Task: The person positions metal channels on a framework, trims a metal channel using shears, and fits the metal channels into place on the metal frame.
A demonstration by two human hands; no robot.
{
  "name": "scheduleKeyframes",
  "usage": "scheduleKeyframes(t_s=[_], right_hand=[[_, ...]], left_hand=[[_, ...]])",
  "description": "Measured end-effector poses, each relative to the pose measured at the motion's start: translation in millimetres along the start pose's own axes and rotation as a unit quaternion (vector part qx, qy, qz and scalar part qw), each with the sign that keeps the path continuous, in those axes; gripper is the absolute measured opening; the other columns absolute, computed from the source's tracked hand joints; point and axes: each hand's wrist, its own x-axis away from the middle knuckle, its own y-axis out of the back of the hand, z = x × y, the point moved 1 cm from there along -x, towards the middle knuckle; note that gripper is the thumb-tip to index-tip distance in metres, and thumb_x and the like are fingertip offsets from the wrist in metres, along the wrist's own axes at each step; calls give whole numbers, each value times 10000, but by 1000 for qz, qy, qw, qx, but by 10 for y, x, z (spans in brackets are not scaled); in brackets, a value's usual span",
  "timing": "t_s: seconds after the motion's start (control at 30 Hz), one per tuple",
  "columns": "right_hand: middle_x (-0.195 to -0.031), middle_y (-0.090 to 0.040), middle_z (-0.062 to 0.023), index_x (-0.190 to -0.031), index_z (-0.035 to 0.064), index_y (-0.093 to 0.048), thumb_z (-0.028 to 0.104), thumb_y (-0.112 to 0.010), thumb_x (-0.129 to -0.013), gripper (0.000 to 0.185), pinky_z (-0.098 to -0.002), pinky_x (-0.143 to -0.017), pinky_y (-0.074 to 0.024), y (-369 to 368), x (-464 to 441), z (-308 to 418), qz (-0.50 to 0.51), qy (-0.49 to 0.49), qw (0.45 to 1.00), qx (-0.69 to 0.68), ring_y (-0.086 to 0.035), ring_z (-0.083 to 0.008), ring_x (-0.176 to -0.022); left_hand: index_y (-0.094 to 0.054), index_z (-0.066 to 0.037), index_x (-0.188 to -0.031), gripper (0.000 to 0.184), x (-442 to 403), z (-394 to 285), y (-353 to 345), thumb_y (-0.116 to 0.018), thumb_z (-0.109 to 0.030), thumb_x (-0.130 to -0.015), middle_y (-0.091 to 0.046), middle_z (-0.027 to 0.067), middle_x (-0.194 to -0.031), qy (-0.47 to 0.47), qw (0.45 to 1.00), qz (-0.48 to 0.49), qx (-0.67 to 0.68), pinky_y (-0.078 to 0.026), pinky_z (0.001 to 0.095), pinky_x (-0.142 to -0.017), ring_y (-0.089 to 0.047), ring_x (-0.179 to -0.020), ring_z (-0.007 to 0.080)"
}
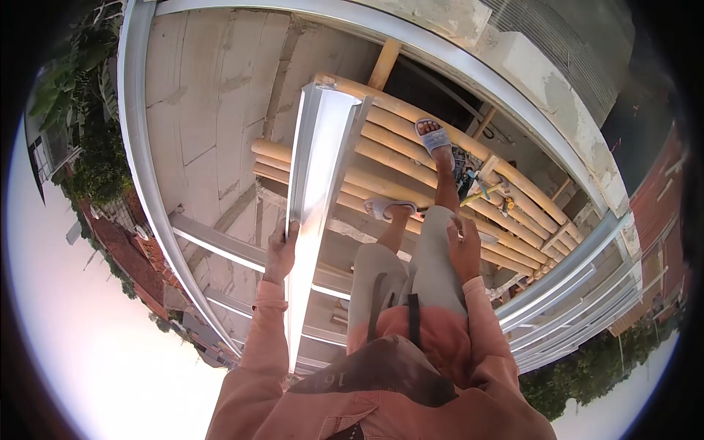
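A long, shiny metal channel (323,154) runs lengthwise along my left side, its far end above the bamboo poles. My left hand (281,249) grips its left edge, with the fingers partly hidden behind the metal. My right hand (463,248) hangs beside my right thigh, fingers loosely bent and a little apart, with nothing visible in it. Below, my sandalled feet stand on a platform of bamboo poles (400,150). Several tools (477,187), too small to name surely, lie by my right foot.
Metal roof-frame beams (139,147) curve around me, with crossbars (220,242) at left. A grey block wall (213,95) stands beyond the left beam. A dark gap (425,92) opens past the poles. Corrugated sheeting (565,51) is at far right, and roofs and trees lie lower down.
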Motion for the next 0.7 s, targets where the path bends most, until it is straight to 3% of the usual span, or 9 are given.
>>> scheduleKeyframes(t_s=[0.2,0.23,0.33,0.47,0.53,0.6,0.63,0.67,0.7], right_hand=[[-1059,-663,-163,-1172,19,-654,190,-661,-945,284,-407,-897,-504,-201,-357,798,96,18,992,-78,-653,-313,-996],[-1060,-663,-163,-1171,22,-654,190,-659,-945,282,-406,-897,-504,-299,-363,749,104,13,990,-99,-653,-312,-998],[-1053,-664,-160,-1168,25,-654,201,-652,-951,280,-401,-892,-505,-329,-375,574,80,33,992,-94,-654,-310,-989],[-1042,-692,-145,-1154,22,-658,221,-626,-977,269,-381,-868,-515,-92,-363,-44,-28,-71,993,-91,-677,-281,-970],[-1017,-713,-140,-1131,15,-667,213,-617,-982,253,-368,-858,-524,-34,-392,-452,-69,-149,976,-141,-693,-268,-953],[-983,-727,-135,-1112,9,-677,199,-613,-984,238,-353,-851,-530,-29,-369,-1037,-98,-199,959,-175,-702,-256,-936],[-980,-733,-145,-1111,21,-686,230,-603,-987,256,-369,-860,-535,-73,-354,-1364,-87,-245,950,-171,-708,-280,-945],[-976,-740,-154,-1110,34,-696,260,-594,-989,276,-385,-869,-539,-140,-355,-1691,-75,-289,939,-170,-714,-305,-955],[-946,-735,-140,-1120,40,-693,283,-600,-984,294,-383,-844,-544,-223,-368,-2025,-64,-279,953,-95,-718,-289,-924]], left_hand=[[-643,-5,-1118,358,3,-49,-54,-550,-343,-1050,-513,66,-730,-37,998,-8,55,-411,366,-636,-434,-699,155],[-624,-6,-1136,350,-9,-11,-29,-536,-336,-1059,-558,84,-784,16,999,25,23,-435,384,-671,-482,-714,185],[-589,1,-1131,328,7,-7,-212,-541,-317,-1064,-600,95,-840,-66,995,-68,-44,-454,398,-704,-520,-727,197],[-583,-6,-1089,258,122,-273,-540,-575,-261,-1049,-625,137,-935,43,990,-133,-12,-458,436,-824,-545,-836,277],[-599,-9,-1050,256,157,-137,-638,-577,-264,-1048,-624,135,-940,0,976,-189,-106,-448,452,-849,-551,-897,307],[-618,-10,-1030,253,136,-128,-543,-576,-259,-1046,-613,135,-977,-97,942,-167,-274,-436,465,-872,-548,-996,343],[-623,7,-1026,250,126,-259,-605,-572,-237,-1047,-587,142,-1040,-143,933,-220,-248,-429,464,-892,-541,-1068,348],[-602,69,-1110,380,112,-193,-595,-539,-302,-1061,-539,201,-1102,-85,955,-202,-200,-406,491,-928,-528,-1070,365],[-595,71,-1147,388,83,-133,-604,-536,-303,-1063,-540,192,-1116,-90,953,-216,-193,-410,482,-940,-531,-1079,355]])
